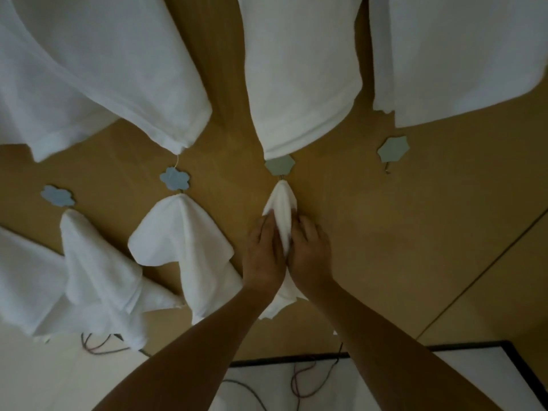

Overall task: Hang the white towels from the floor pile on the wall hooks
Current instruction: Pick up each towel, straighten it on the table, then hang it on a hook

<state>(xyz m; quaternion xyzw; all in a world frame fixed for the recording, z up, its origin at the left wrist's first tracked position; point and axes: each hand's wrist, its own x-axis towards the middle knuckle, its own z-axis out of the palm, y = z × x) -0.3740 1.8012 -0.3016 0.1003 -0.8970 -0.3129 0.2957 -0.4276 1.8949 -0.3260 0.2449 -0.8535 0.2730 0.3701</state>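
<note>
Small white towel (281,212) hangs from the hook just below the green flower plate (280,164). Left hand (264,254) and right hand (311,254) pinch its folds. Best smooth downward gently, not tugging off the hook.

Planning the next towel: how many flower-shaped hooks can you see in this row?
4: far-left hook, second hook, third hook whose towel both hands hold, and bare right hook. Upper towels may hide others.

cables (299,381) on floor | dark-framed white panel (474,378) bottom right | tan wall (385,232)
</note>
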